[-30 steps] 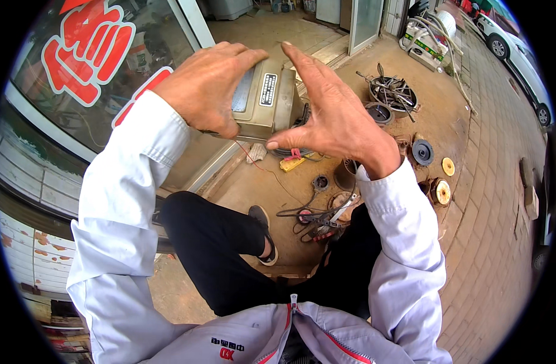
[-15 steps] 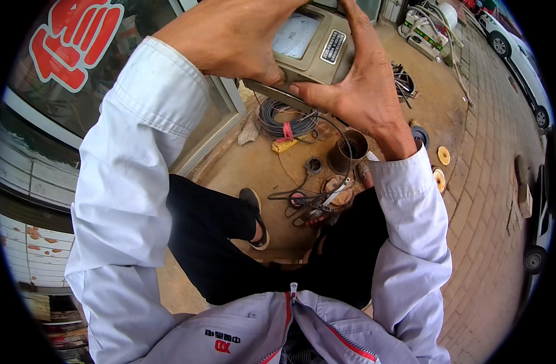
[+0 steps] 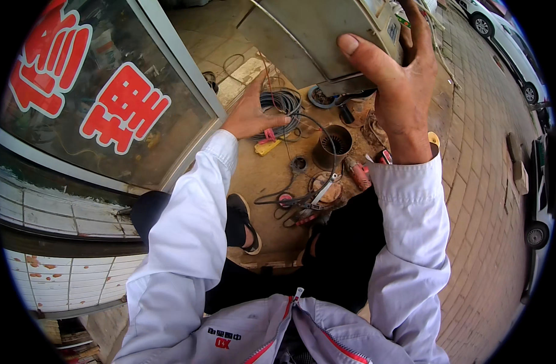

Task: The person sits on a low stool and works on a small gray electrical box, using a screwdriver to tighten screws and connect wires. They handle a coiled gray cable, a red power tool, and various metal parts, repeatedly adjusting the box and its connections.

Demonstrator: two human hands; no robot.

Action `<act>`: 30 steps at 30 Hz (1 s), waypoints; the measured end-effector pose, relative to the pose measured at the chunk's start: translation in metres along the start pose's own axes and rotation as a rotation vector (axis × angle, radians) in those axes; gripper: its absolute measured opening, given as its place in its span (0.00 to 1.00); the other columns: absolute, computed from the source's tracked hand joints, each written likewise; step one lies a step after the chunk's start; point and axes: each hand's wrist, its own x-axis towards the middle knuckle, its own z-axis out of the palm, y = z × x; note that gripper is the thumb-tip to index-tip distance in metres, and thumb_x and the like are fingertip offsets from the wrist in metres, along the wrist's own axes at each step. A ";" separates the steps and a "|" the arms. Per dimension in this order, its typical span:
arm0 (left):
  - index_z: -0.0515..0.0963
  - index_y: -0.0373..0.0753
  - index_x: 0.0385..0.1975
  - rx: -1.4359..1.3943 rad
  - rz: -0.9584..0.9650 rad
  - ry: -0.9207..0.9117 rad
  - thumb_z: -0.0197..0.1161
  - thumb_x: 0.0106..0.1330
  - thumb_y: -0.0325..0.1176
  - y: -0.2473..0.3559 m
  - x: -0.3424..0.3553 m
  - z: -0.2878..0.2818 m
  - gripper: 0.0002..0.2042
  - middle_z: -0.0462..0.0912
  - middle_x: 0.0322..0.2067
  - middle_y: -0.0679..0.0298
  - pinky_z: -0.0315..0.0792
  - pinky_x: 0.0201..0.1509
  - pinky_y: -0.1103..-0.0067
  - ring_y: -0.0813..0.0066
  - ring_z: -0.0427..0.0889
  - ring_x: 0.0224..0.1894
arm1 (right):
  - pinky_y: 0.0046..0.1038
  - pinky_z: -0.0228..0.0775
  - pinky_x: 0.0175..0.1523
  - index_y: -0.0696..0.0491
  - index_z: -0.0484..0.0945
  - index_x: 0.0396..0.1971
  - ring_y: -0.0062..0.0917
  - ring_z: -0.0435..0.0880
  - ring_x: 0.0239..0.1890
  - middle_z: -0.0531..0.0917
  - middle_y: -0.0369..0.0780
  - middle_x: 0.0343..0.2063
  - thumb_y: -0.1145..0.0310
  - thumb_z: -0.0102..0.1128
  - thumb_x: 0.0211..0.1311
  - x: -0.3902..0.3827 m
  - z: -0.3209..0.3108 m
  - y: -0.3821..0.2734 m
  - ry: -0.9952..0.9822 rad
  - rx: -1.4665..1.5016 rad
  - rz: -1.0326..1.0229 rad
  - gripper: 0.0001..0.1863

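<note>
Right hand [image 3: 405,91]: Was held high and well forward, with the palm side toward the beige-grey box [image 3: 302,42] and the wrist clear of the pale cuff.
Right fingers [image 3: 366,57]: Grasped the box by its right side, with the thumb laid on the plain face and the others partly hidden.
Left hand [image 3: 256,115]: Was extended forward beside the glass door [image 3: 184,100], lower in view than the right.
Left fingers [image 3: 252,94]: Were unclenched and free of the box, with thumb and forefinger spread wide near the grey cable coil [image 3: 276,97]; could not be told to touch it.
Box position: Was tilted above the far part of the brown ground [image 3: 253,179], beyond the coil.
Box label: Was set on the narrow right-hand face; too oblique to read.
Door lettering [image 3: 126,109]: Was large, red and white-edged.
Jacket [image 3: 253,327]: Bore small dark characters and a red mark on the chest.
Coil: Lay along the door-side edge of the ground, near a yellow block [image 3: 267,148].
Metal cylinder [image 3: 321,155]: Stood to the right of the block, open end up.
</note>
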 end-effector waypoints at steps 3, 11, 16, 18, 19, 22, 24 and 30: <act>0.57 0.29 0.69 -0.256 -0.150 -0.061 0.77 0.55 0.48 -0.053 0.032 0.042 0.48 0.67 0.65 0.43 0.60 0.72 0.69 0.52 0.65 0.69 | 0.35 0.68 0.66 0.65 0.51 0.72 0.38 0.75 0.61 0.73 0.52 0.61 0.72 0.73 0.47 0.000 0.018 -0.026 0.114 -0.002 0.132 0.53; 0.72 0.38 0.63 -0.210 -0.266 -0.109 0.68 0.64 0.50 -0.095 0.047 0.086 0.31 0.77 0.59 0.51 0.67 0.65 0.69 0.60 0.76 0.61 | 0.34 0.69 0.64 0.65 0.56 0.70 0.36 0.77 0.59 0.74 0.51 0.60 0.67 0.70 0.51 0.001 -0.010 -0.015 0.084 0.067 0.151 0.47; 0.84 0.37 0.44 -0.032 -0.464 -0.034 0.61 0.69 0.49 -0.112 0.045 0.089 0.20 0.88 0.39 0.59 0.74 0.53 0.65 0.62 0.86 0.47 | 0.35 0.69 0.64 0.65 0.57 0.69 0.35 0.77 0.59 0.74 0.51 0.60 0.67 0.69 0.52 -0.003 -0.029 -0.015 -0.063 0.241 0.100 0.46; 0.85 0.36 0.37 -0.021 -0.513 0.133 0.57 0.71 0.50 -0.147 0.044 0.066 0.21 0.88 0.32 0.54 0.76 0.48 0.67 0.63 0.88 0.39 | 0.35 0.69 0.64 0.65 0.57 0.69 0.35 0.77 0.59 0.75 0.51 0.60 0.67 0.69 0.52 -0.004 -0.024 -0.019 -0.029 0.214 0.128 0.46; 0.84 0.34 0.37 -0.107 -0.586 0.212 0.55 0.74 0.49 -0.149 0.046 0.051 0.22 0.87 0.31 0.53 0.78 0.40 0.70 0.66 0.88 0.32 | 0.35 0.70 0.63 0.65 0.56 0.70 0.35 0.77 0.59 0.75 0.51 0.59 0.67 0.69 0.52 -0.002 -0.015 -0.023 0.034 0.180 0.168 0.46; 0.80 0.30 0.39 -0.475 -0.486 0.375 0.47 0.80 0.45 -0.099 0.071 0.009 0.22 0.87 0.35 0.55 0.81 0.34 0.76 0.68 0.88 0.32 | 0.35 0.71 0.63 0.65 0.56 0.70 0.36 0.77 0.59 0.75 0.52 0.59 0.67 0.69 0.52 -0.002 -0.033 -0.019 0.044 0.221 0.133 0.47; 0.79 0.30 0.38 -0.598 -0.419 0.423 0.46 0.81 0.43 -0.083 0.079 -0.023 0.22 0.87 0.37 0.52 0.83 0.38 0.76 0.66 0.88 0.36 | 0.35 0.71 0.62 0.65 0.55 0.70 0.36 0.77 0.59 0.74 0.52 0.60 0.67 0.69 0.52 -0.003 -0.040 -0.012 0.014 0.291 0.110 0.47; 0.76 0.30 0.42 -0.865 0.011 0.548 0.45 0.82 0.45 -0.012 0.086 -0.120 0.21 0.85 0.44 0.46 0.85 0.45 0.72 0.58 0.88 0.44 | 0.35 0.73 0.60 0.65 0.55 0.70 0.36 0.77 0.58 0.74 0.52 0.59 0.66 0.69 0.52 -0.004 -0.035 -0.015 0.053 0.194 0.122 0.47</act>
